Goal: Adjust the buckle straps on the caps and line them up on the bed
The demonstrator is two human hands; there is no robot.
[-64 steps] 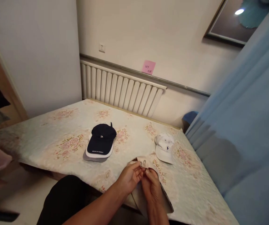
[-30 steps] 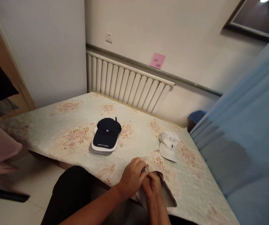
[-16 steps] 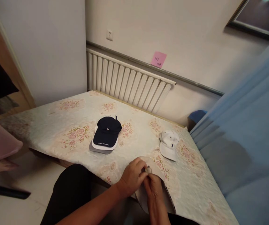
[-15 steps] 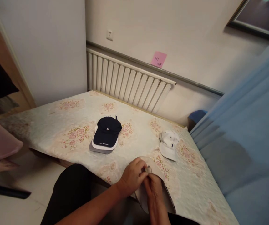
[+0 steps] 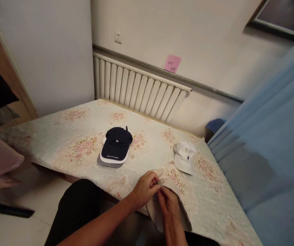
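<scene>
A beige baseball cap is held low in front of me at the near edge of the bed, its opening turned partly toward me. My left hand pinches the cap's back strap from the left. Close beside it, the fingers of my right hand are closed on the same strap area, and that hand covers part of the cap. The small fastening between the fingertips is mostly hidden. Farther left lies a stack of caps, with a navy cap on top of a white and a grey one. A white cap rests alone to the right.
The bed's floral cover spreads beneath the caps. Behind it are a white radiator and a pink note on the wall. A blue curtain hangs along the right side. My dark-clothed knee is at lower left.
Both hands stay on the beige cap's strap, and the fingers have shifted slightly upward. The right fingertips now sit closer to the left ones. The other caps have not moved.
</scene>
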